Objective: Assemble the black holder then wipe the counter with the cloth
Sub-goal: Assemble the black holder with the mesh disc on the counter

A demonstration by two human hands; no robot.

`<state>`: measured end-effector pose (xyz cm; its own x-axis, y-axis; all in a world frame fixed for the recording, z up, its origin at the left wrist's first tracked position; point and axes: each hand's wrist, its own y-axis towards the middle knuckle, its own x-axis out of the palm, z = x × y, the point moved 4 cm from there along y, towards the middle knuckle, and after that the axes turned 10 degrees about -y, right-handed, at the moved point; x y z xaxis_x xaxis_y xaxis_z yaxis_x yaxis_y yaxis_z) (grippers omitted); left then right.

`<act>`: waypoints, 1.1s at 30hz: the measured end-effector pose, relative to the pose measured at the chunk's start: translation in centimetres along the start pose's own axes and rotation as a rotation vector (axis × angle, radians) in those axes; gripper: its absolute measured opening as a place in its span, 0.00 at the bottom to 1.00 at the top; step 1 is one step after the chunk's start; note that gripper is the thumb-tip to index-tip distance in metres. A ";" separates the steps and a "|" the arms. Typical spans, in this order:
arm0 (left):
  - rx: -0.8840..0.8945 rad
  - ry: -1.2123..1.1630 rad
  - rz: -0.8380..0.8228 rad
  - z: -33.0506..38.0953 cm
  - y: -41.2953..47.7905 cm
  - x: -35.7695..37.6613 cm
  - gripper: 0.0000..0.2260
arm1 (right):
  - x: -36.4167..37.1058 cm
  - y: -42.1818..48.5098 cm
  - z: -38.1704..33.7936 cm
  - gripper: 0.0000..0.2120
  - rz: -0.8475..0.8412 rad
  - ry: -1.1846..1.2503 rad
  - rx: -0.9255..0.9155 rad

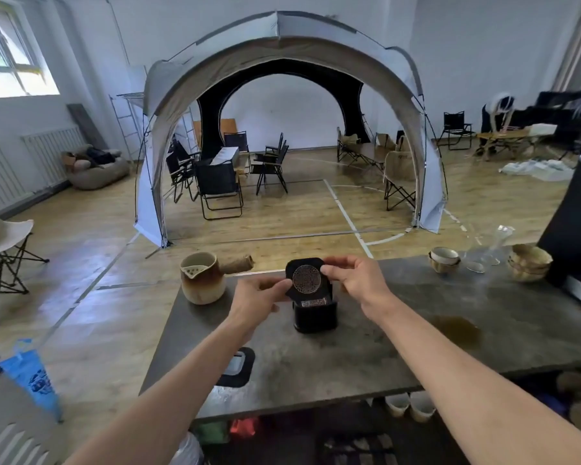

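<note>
A black box-shaped holder base (315, 316) stands on the grey counter (399, 350). Just above it, tilted toward me, is the holder's black lid (306, 278) with a round metal mesh in its middle. My left hand (259, 298) grips the lid's left edge and my right hand (356, 276) pinches its right edge. A second flat black piece (237, 367) with a shiny centre lies on the counter near my left forearm. A brown spill (458, 328) wets the counter to the right. No cloth is in view.
A beige ceramic pitcher (203, 278) with a rope-wrapped handle stands left of the holder. Stacked cups (445, 260), a glass vessel (490, 250) and bowls (529, 263) sit at the far right, next to a tall black machine (576, 223). A tent with folding chairs (279, 129) fills the room beyond.
</note>
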<state>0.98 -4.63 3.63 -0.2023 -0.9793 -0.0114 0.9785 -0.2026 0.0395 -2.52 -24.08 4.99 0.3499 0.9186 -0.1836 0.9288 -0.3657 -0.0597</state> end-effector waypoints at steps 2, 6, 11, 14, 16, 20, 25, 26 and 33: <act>-0.131 0.001 0.015 -0.6 1.4 1.5 0.06 | -0.8 1.1 0.8 0.10 0.057 -0.047 0.011; -0.259 0.110 0.048 -1.8 3.5 2.1 0.05 | -1.1 2.7 2.5 0.11 0.072 -0.150 0.034; -0.351 0.197 0.102 -2.9 4.7 1.4 0.14 | -1.2 4.0 3.9 0.12 0.098 -0.118 0.160; -0.413 0.234 0.102 -3.6 5.0 1.3 0.18 | -0.9 4.6 4.5 0.13 0.109 -0.145 0.188; -0.453 0.230 0.118 -4.2 5.0 1.1 0.17 | -0.6 5.2 5.2 0.13 0.101 -0.218 0.182; -0.521 0.165 0.091 -5.0 4.8 1.2 0.12 | -0.3 5.7 6.4 0.14 0.107 -0.353 0.203; -0.541 0.244 0.124 -5.3 4.6 0.7 0.15 | -0.5 5.5 6.0 0.15 0.081 -0.354 0.209; -0.532 0.255 0.127 -5.4 4.5 0.4 0.17 | -0.6 5.3 5.6 0.15 0.080 -0.367 0.192; -0.355 0.349 0.076 -3.7 2.5 -4.3 0.14 | 1.3 2.2 -0.6 0.06 0.086 -0.293 -0.168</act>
<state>4.40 -0.87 0.06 -0.1640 -0.9192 -0.3579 0.9556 -0.0580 -0.2888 0.02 -23.57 5.21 0.4000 0.7946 -0.4567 0.9133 -0.3874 0.1258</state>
